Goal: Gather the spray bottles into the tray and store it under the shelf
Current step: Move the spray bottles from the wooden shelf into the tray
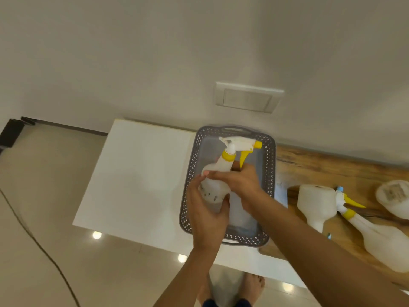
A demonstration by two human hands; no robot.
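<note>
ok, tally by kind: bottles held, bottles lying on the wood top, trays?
Spray bottle held over the tray, in both the left hand and right hand: 1
Bottles lying on the wood top: 3
Grey tray: 1
Total: 5

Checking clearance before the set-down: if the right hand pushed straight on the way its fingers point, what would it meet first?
The spray bottle it already grips. The right hand points leftward; beyond lie the left hand and, probably, the tray wall.
</note>
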